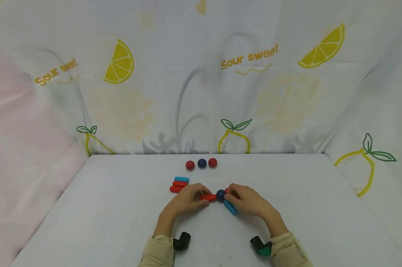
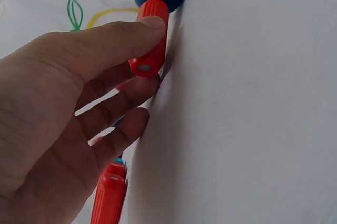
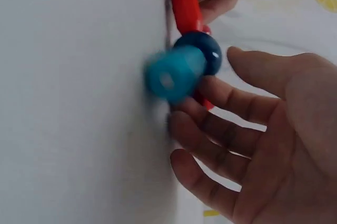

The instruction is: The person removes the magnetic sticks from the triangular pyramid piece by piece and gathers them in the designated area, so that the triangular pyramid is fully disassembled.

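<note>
My left hand [image 1: 190, 199] pinches a red magnetic rod [image 2: 152, 37] between thumb and fingers. One end of that rod meets a dark blue ball [image 1: 221, 195]. A light blue rod [image 1: 230, 207] also joins the ball and slants toward the front right; it looks blurred in the right wrist view. Another red rod [image 3: 204, 101] shows behind the ball, partly hidden by the right hand's fingers. Beside the ball is my right hand [image 1: 249, 200], its fingers loosely bent. Its thumb stands apart from the ball, while the index fingertip [image 3: 210, 84] lies close to the ball and rods.
Behind the left hand, a light blue rod [image 1: 181, 179] and two red rods [image 1: 176, 189] lie side by side. Farther back sit a red ball [image 1: 190, 165], a dark blue ball [image 1: 202, 163] and another red ball [image 1: 212, 162]. A patterned cloth [image 1: 174, 44] hangs behind the white table [image 1: 104, 207].
</note>
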Available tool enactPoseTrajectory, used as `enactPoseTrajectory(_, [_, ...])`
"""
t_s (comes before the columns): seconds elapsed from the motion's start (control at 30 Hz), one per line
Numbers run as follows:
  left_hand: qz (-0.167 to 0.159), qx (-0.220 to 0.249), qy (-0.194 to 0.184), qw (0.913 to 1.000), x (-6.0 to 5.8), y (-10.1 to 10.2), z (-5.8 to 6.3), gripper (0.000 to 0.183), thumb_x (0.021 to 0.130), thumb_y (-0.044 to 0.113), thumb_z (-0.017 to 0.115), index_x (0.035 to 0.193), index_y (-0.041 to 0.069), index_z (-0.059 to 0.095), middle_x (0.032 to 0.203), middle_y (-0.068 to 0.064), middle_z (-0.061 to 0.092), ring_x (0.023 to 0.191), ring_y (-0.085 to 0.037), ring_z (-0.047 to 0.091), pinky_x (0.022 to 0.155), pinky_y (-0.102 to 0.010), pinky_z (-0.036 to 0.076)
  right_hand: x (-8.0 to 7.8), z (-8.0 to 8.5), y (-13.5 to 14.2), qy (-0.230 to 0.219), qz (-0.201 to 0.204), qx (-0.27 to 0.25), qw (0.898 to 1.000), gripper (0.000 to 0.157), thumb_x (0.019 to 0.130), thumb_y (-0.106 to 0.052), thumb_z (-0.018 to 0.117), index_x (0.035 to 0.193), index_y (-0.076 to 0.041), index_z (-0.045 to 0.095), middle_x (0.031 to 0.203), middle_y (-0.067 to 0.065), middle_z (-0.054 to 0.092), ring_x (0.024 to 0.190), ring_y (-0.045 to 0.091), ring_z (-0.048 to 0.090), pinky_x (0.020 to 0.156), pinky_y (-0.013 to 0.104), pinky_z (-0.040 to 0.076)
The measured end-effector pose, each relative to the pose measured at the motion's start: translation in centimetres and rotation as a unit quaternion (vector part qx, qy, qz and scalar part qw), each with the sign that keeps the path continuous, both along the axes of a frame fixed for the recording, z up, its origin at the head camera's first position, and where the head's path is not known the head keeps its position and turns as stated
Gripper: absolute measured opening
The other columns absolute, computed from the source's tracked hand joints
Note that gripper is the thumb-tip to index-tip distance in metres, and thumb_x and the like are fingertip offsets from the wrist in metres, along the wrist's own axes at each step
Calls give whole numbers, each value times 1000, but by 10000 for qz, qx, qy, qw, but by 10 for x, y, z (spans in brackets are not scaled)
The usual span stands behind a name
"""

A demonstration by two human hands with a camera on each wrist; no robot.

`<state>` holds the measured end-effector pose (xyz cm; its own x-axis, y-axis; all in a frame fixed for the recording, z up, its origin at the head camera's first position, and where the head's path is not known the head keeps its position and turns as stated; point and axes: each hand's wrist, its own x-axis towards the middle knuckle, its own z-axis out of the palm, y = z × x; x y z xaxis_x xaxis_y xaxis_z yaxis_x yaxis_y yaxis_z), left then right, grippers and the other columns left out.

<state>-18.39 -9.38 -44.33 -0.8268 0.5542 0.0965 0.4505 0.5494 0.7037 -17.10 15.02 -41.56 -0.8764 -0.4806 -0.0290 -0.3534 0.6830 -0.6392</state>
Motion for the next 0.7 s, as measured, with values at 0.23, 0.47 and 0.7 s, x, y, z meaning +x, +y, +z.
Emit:
enactPoseTrajectory(0.23, [-32,-118,203,9997,1,5,-2,22,85,18,70,107,17,66,92,6,64,83,-9,57,76,-22,48,-1,-13,-11,300,-960,-138,9948,21,87,-35,67,88,-17,57,78,-7,57,69,7,49,60,22,41])
enactPoseTrajectory(0.47, [-51,-335,272,9991,0,7,-2,23,86,21,69,109,16,66,95,6,65,84,-5,57,78,-22,49,-2,-15,-19,429,-1153,-133,9923,23,84,-29,72,96,-14,58,80,-5,59,71,8,50,64,24,44])
enactPoseTrajectory(0.7, [-66,-261,258,9993,2,7,2,20,88,21,67,108,18,67,97,7,65,88,-6,56,82,-24,49,-6,-14,-13,286,-603,-74,9977,21,86,-22,68,105,-16,60,91,-4,63,83,10,56,74,29,48])
